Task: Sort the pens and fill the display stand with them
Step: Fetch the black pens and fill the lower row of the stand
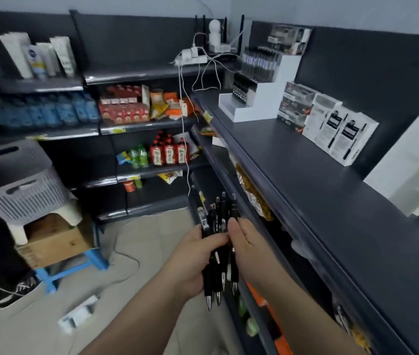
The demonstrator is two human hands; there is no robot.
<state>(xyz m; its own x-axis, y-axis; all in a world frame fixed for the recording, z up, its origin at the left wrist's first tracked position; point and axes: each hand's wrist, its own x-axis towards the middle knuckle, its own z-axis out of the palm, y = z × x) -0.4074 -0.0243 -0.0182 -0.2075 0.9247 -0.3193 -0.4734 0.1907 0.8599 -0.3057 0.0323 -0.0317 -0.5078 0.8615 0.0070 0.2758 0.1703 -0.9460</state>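
The left hand (190, 260) grips a bundle of black click pens (217, 221), tips down; the right hand (250, 252) pinches its side. Light, stiff and probably slick, they could fan apart, so hold mid-barrel. The white tiered display stand (257, 98) sits well apart on the top shelf (331, 175).

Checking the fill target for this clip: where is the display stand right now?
In the head view, the display stand is upper right, at the far end of the dark shelf, between the power strip and stacked boxes.
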